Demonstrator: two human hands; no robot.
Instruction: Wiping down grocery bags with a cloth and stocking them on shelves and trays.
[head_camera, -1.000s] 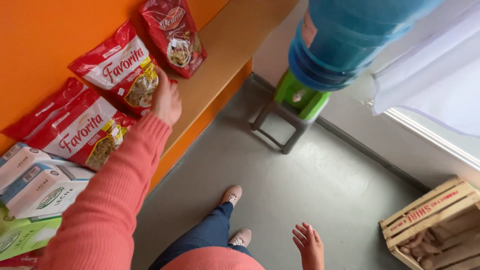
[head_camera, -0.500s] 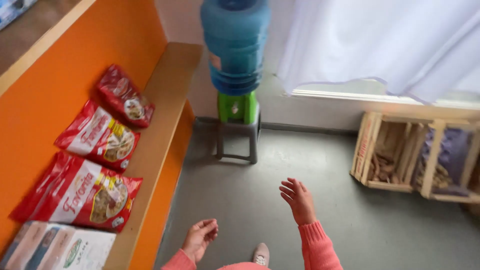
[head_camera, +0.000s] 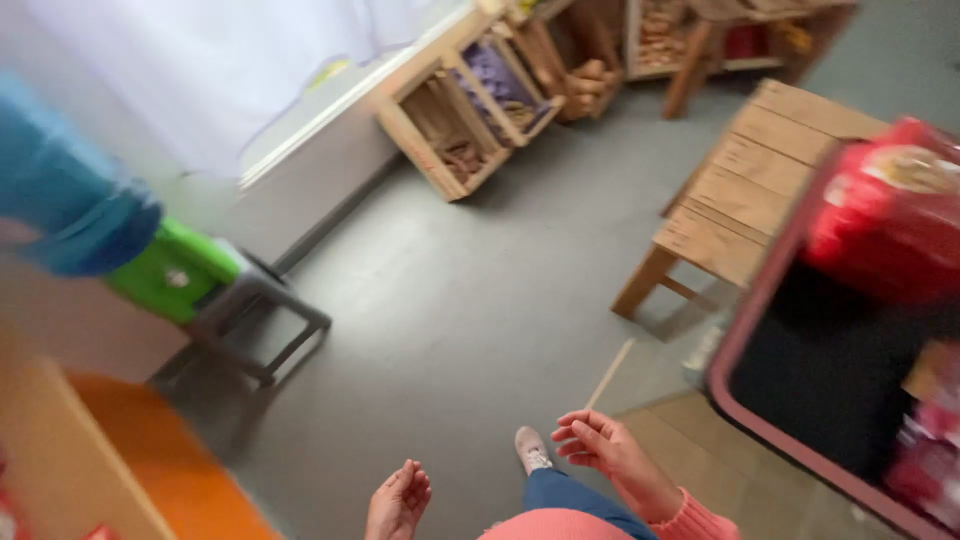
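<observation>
My left hand (head_camera: 398, 500) hangs low at the bottom of the view, fingers loosely apart and holding nothing. My right hand (head_camera: 605, 450) is a little higher and to the right, fingers spread and curled slightly, also holding nothing. Both hover over the grey floor (head_camera: 470, 290). A pink sleeve (head_camera: 700, 520) covers my right wrist. My shoe (head_camera: 531, 449) shows between the hands. A thin wooden stick (head_camera: 610, 372) lies on the floor just beyond my right hand.
A blue water bottle (head_camera: 70, 200) on a green dispenser (head_camera: 170, 272) stands on a stool at the left. An orange shelf (head_camera: 150, 460) is at the lower left. Wooden crates (head_camera: 460, 110) line the far wall. A wooden table (head_camera: 750, 190) and a dark bin (head_camera: 850, 320) with red packets stand right.
The view has swung right, away from the orange shelf with its red packets. My left hand has left the packets and dropped beside my right hand. The table and bin have come into view.
</observation>
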